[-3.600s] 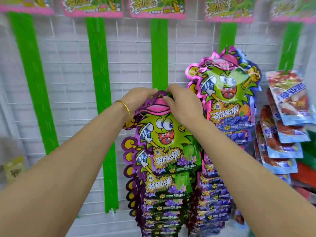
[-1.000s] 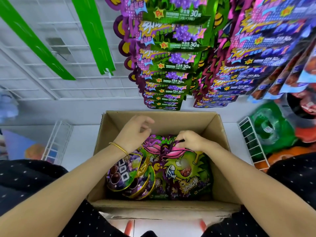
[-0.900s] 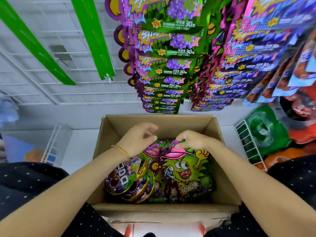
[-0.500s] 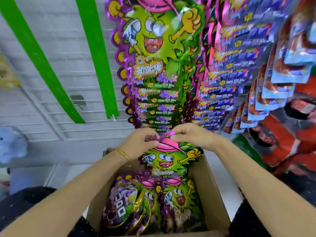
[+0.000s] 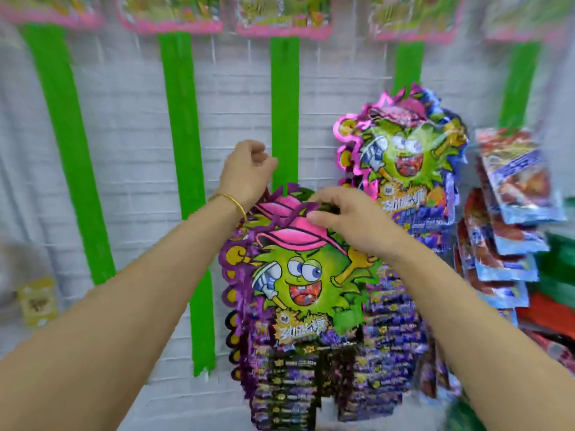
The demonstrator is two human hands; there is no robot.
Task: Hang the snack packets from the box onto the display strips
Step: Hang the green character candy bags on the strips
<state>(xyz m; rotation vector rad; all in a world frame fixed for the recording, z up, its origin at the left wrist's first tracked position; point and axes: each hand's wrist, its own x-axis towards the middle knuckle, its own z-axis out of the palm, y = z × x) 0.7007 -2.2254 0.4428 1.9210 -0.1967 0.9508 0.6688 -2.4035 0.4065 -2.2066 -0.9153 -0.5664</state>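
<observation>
Just lifted from the box, the monster snack packet [image 5: 305, 275] now sits at frame centre under the middle green display strip [image 5: 284, 119], its top pinched by the right hand [image 5: 348, 219]. The left hand [image 5: 247, 172] curls its fingers beside the strip, grip unclear. Hooking looks imminent.

A white wire grid wall [image 5: 137, 135] is carrying five green display strips [image 5: 183, 150], each hanging down from a pink-edged header card [image 5: 283, 26]. The middle strip [image 5: 284, 104] is bearing a dense column of purple-edged snack packets [image 5: 289, 377], with a green-faced packet [image 5: 305, 284] lying over the column's top. The strip to its right [image 5: 407, 63] is holding pink-edged packets [image 5: 401, 150], and the far-right strip [image 5: 519, 82] is carrying red-and-blue packets [image 5: 513, 181].
</observation>
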